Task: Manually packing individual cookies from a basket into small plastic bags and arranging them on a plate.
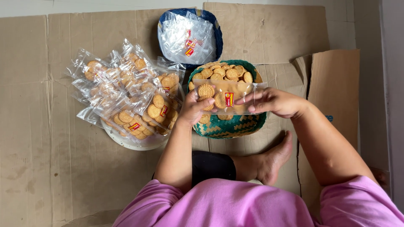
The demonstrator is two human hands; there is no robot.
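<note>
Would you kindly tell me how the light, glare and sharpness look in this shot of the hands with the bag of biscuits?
Head view: soft, even daylight with faint shadows; white glare on the pile of filled bags and the empty bags in the blue basket; the clear bag between left hand and right hand stays readable; focus is sharp overall, with slight wide-angle bending at the edges.

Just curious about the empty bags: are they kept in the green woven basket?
No, the empty bags lie in the blue basket; the green woven basket holds loose biscuits.
</note>
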